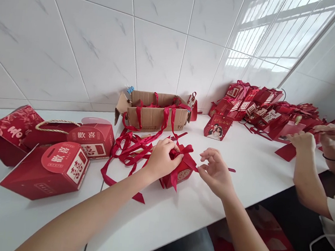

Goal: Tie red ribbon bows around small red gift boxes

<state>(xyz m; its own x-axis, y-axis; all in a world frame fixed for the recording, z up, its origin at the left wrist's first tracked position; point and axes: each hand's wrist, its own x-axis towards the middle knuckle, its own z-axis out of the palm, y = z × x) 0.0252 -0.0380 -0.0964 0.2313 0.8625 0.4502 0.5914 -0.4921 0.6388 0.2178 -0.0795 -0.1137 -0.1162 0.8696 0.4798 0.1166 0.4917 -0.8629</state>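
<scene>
A small red gift box [183, 176] with a gold-patterned side stands on the white table near its front edge. A red satin ribbon bow [187, 150] is tied on its top. My left hand [164, 159] is closed on the bow's left side, thumb and fingers pinching the ribbon against the box top. To the right, my right hand [215, 172] has thumb and index fingertip together at the end of a ribbon tail [192, 164], its other fingers loosely curled. Another tail hangs down the front of the box.
A cardboard box [156, 118] with red ribbons over its rim stands behind. Loose ribbons [130, 149] lie left of my hands. Red gift boxes stand left [48, 177], one photo-printed box [218, 126] behind right, many piled [263, 106] far right. A co-worker's hands [303, 143] are at right.
</scene>
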